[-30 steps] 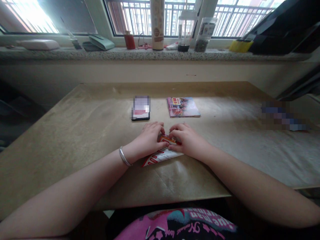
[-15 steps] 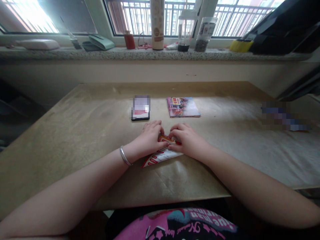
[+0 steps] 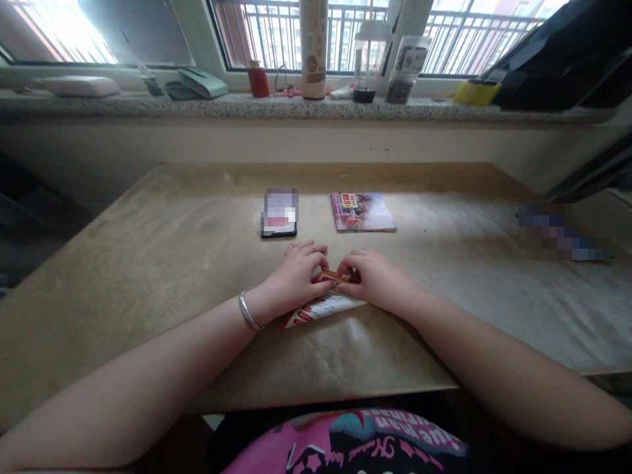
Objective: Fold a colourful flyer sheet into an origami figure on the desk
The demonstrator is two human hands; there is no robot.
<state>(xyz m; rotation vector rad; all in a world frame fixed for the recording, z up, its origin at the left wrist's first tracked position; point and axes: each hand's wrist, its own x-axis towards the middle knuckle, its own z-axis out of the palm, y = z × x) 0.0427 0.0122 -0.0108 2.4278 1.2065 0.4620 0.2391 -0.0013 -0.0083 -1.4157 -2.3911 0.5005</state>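
Observation:
A folded printed leaflet point(image 3: 320, 307), white with red marks, lies on the brown table point(image 3: 148, 263) in front of me. My left hand point(image 3: 295, 276) and my right hand point(image 3: 374, 278) both press on it with curled fingers, pinching its orange upper edge between thumbs and fingertips. Most of the leaflet is hidden under my hands. A silver bangle point(image 3: 247, 312) is on my left wrist.
A dark phone point(image 3: 279, 214) and a colourful booklet point(image 3: 362, 211) lie just beyond my hands. A blurred object point(image 3: 560, 230) rests at the table's right. The stone windowsill point(image 3: 148, 105) holds a tall bottle point(image 3: 314, 47), jars, a red cup point(image 3: 257, 81) and a yellow brush point(image 3: 471, 92).
My hands have drawn a little closer over the leaflet and less of its orange edge shows. The view has shifted slightly.

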